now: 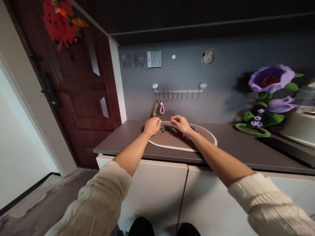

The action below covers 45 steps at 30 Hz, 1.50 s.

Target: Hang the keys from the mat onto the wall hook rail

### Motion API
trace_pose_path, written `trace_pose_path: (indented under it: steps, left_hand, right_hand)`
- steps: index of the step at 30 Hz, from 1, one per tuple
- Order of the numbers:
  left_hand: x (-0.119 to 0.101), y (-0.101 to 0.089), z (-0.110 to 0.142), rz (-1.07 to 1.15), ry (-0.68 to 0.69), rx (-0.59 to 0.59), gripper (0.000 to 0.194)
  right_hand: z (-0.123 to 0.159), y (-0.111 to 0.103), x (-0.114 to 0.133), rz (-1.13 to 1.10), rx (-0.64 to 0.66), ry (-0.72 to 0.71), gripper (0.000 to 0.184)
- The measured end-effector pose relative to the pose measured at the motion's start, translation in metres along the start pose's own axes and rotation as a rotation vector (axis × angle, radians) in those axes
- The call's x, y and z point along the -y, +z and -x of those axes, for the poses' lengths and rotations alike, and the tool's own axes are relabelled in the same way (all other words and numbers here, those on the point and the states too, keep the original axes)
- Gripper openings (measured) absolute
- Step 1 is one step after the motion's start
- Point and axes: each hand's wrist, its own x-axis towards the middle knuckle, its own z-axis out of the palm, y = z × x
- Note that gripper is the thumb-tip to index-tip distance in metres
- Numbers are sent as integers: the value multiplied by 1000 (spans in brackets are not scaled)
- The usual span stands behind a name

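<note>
My left hand (152,126) is closed above the left end of an oval mat (169,147) with a white rim. What its fingers hold, if anything, is hidden. My right hand (181,124) hovers over the mat with its fingers curled together; I cannot make out anything in them. Between and under the hands lie several keys (162,129) and dark small items, partly covered by my right hand. Just above my left hand, a brown key fob (155,109) and a pink carabiner (161,108) hang from the left end of a hook rail (180,91).
The mat lies on a dark countertop (128,139) over white cabinets (152,183). To the right stand a purple plush flower (272,80) and a pale rounded appliance (301,126). A switch panel (154,59) is on the wall. A dark red door (81,108) is at left.
</note>
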Motion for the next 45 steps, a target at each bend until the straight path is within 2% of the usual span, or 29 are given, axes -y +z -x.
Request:
trace_pose_path:
  steps: [8, 16, 22, 32, 45]
  left_hand:
    - [3, 5, -2, -31, 9, 86, 26]
    - [8, 17, -6, -79, 19, 189, 28]
    - [12, 21, -8, -66, 3, 272, 28]
    - [10, 19, -7, 5, -30, 224, 18]
    - [2, 11, -10, 131, -43, 50, 18]
  right_hand:
    - [12, -4, 0, 484, 116, -188, 11]
    - [7, 3, -9, 684, 183, -337, 15]
    - [4, 7, -12, 711, 181, -344, 17]
    - [4, 6, -10, 737, 180, -317, 18]
    - [3, 7, -9, 681, 157, -334, 15]
